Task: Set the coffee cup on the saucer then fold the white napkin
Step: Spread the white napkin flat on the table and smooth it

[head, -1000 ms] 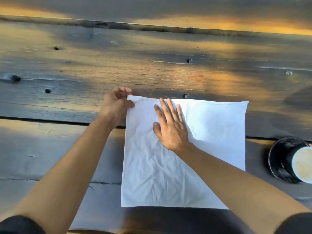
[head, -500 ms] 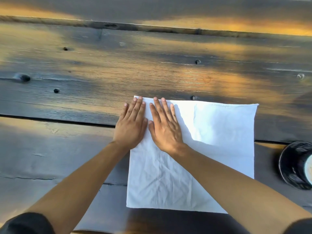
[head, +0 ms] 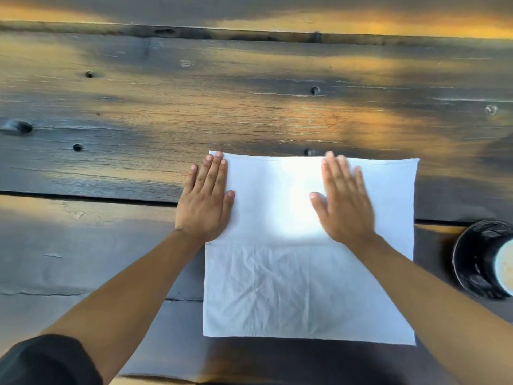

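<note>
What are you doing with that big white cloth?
A person is pressing both hands flat on a white napkin spread on a wooden table. The left hand lies at its left edge, the right hand further right. The coffee cup already sits on its black saucer, off to the right.

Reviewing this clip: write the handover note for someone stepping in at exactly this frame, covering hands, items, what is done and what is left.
Left hand: flat, fingers straight, pressing the left edge of the white cloth napkin.
Right hand: flat on the napkin's upper right part, slightly blurred.
Napkin: spread on the dark wooden plank table; a horizontal line crosses its middle, possibly a fold.
Black coffee cup: stands on the black round saucer at the right edge, partly cut off.
Done: cup on saucer.
Left: finish folding the napkin.
</note>
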`<state>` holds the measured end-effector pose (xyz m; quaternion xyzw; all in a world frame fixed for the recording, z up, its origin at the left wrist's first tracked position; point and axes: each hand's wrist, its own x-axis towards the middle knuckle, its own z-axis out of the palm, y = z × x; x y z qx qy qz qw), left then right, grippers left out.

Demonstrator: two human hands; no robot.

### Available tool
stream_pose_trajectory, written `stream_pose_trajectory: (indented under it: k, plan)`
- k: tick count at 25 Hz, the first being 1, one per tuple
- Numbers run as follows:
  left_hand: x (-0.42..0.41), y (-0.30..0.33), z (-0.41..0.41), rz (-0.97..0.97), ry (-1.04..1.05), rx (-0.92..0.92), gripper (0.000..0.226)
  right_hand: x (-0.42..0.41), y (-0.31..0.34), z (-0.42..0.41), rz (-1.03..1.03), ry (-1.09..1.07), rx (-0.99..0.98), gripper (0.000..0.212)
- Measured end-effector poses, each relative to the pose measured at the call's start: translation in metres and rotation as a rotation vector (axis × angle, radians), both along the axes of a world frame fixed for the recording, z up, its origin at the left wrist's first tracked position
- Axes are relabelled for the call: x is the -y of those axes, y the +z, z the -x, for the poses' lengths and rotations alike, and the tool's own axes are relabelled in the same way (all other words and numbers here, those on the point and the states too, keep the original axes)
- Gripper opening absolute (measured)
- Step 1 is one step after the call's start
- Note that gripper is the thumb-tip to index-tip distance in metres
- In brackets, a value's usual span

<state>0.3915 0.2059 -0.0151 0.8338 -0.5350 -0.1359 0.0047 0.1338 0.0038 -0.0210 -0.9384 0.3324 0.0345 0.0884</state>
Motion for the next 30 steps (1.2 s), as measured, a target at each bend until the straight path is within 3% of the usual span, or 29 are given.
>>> stream_pose_trajectory:
  k: [5,9,14,17,20,24,30]
  plan:
    - [0.002,0.001,0.001,-0.019,0.008,0.016,0.066,0.051,0.009,0.063,-0.063,-0.216,-0.085,0.074]
    - [0.002,0.001,0.001,-0.012,0.019,0.017,0.066,0.021,0.024,0.019,-0.097,-0.365,0.001,0.070]
    - [0.000,-0.003,-0.001,0.027,0.023,0.009,0.066,-0.087,0.023,-0.099,-0.101,0.094,0.122,0.060]
    - [0.000,-0.006,-0.002,0.042,0.010,0.007,0.065,-0.074,0.007,-0.090,-0.032,0.202,0.079,0.059]
    - [-0.001,-0.007,-0.003,0.039,0.014,0.010,0.064,-0.028,-0.002,-0.016,0.040,0.084,0.020,0.060]
    - [0.000,-0.007,-0.001,0.037,0.018,0.015,0.065,0.030,0.007,0.083,-0.042,-0.134,-0.072,0.063]
    - [0.007,0.017,0.005,0.006,0.051,-0.091,0.074,0.008,0.025,0.058,-0.061,-0.352,-0.005,0.061]
